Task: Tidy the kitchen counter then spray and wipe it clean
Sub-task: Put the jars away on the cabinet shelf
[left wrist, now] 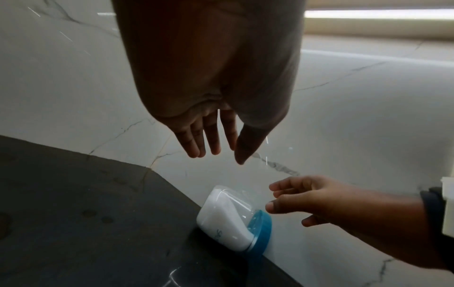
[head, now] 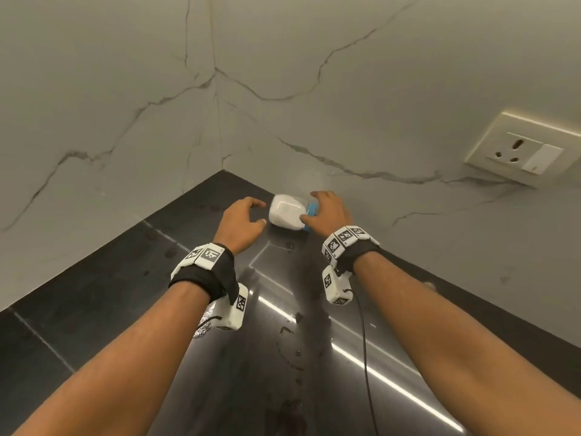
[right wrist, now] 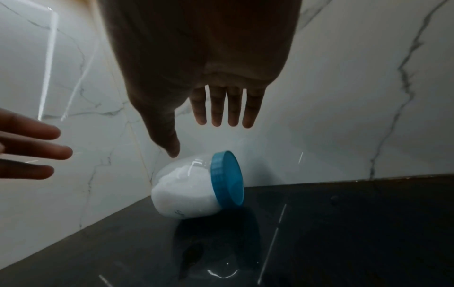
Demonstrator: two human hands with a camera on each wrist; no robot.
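Observation:
A clear jar (head: pixel 286 215) of white powder with a blue lid (head: pixel 311 212) lies on its side on the black counter (head: pixel 125 309), close to the marble wall near the corner. My left hand (head: pixel 263 212) hovers just left of the jar's base, fingers spread and holding nothing. My right hand (head: pixel 309 206) is over the lid end, fingers straight, thumb close to the jar's side. In the left wrist view the jar (left wrist: pixel 221 217) lies below the left hand (left wrist: pixel 227 155). The right wrist view shows the right hand (right wrist: pixel 196 138) above the jar (right wrist: pixel 186 192), thumb tip just over it.
Marble walls meet in a corner behind the jar. A wall socket (head: pixel 528 149) sits at the right. Wet marks and smears (head: pixel 295 341) dot the glossy counter between my forearms. A thin black cable (head: pixel 364 341) hangs from my right wrist.

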